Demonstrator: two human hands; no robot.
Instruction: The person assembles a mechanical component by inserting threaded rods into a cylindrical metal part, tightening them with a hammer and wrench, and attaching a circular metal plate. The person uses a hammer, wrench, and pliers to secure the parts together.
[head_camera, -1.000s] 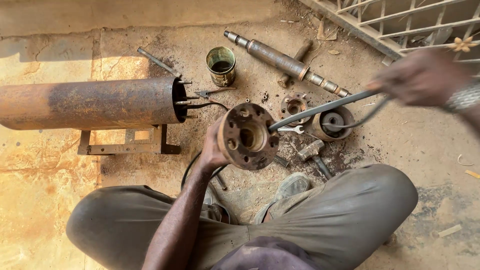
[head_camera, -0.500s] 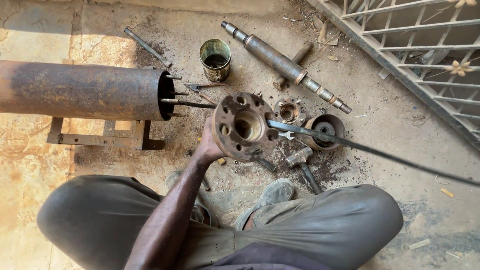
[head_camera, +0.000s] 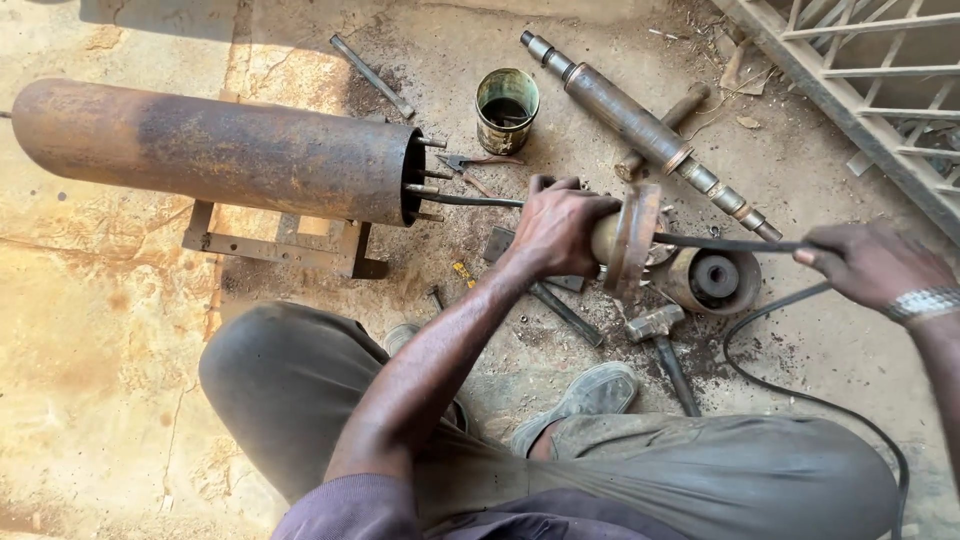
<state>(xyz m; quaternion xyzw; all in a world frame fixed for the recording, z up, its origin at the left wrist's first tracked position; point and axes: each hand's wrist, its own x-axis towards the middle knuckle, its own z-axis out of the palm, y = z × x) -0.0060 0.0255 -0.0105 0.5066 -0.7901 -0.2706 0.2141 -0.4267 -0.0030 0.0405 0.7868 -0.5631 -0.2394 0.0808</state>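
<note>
The left hand (head_camera: 560, 230) is wrapped tight around the neck of a rusty flanged hub (head_camera: 630, 240), held up just right of the big rusty cylinder (head_camera: 220, 150). The right hand (head_camera: 875, 265), farther right of the cylinder, pinches the end of a thin dark rod (head_camera: 735, 243) that reaches back to the hub's face.

Cylinder (head_camera: 215, 150): rust-brown, darker blotches
Flange (head_camera: 634, 238): rusty brown
Rod (head_camera: 735, 243): dark grey
Tin can (head_camera: 506, 110): dull green-brass, black inside
Shaft (head_camera: 645, 130): grey steel
Trousers (head_camera: 700, 475): olive-grey
Floor (head_camera: 100, 350): tan, stained
</note>
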